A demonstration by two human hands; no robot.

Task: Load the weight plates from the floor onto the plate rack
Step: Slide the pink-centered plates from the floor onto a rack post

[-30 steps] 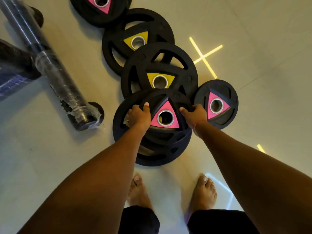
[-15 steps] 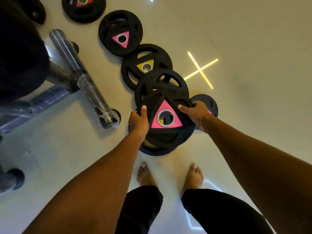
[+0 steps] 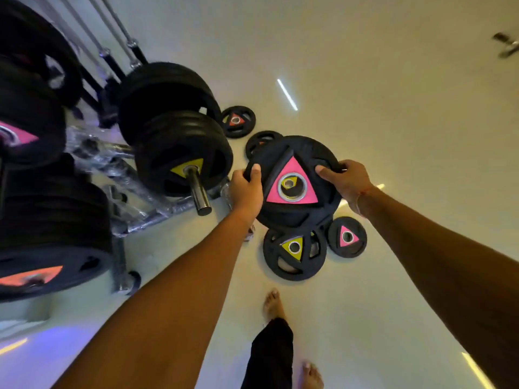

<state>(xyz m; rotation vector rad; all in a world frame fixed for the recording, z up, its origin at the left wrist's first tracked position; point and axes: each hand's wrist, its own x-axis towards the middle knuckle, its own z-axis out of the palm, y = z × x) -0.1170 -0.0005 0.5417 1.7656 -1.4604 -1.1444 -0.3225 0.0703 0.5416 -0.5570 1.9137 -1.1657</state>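
Head view, centre of frame: a round black weight plate point(image 3: 292, 189), matte and rubbery in look, with a pink triangular centre and a metal-ringed bore, is held off the pale glossy floor point(image 3: 393, 108). Left hand point(image 3: 247, 190) grips its left rim, fingers curled together through a cut-out grip slot, thumb pressed flat on the face. Right hand point(image 3: 344, 182) grips the right rim likewise, fingers wrapped over the edge, thumb laid on the face.

Left of the held plate, just beside the left hand: a bare cylindrical steel peg point(image 3: 198, 190) of the plate rack point(image 3: 134, 175) projects toward the camera, carrying a stack of black plates point(image 3: 182, 153), the front one with a yellow triangle. Rack frame tubes are wrapped in crinkled clear film. Further loaded stacks fill the left edge, blurred.

Below the held plate, flat on the floor: a yellow-centred plate point(image 3: 293, 255), partly overlapped in the frame by the held one, and just right of it a small pink-centred plate point(image 3: 347, 237). Above, upper centre: a small red-centred plate point(image 3: 238, 121) and another small plate point(image 3: 262, 141), mostly hidden behind the held one.

Upper left: chrome bars point(image 3: 118, 32) lying near the rack.

Bottom centre: two bare feet, one dark trouser leg
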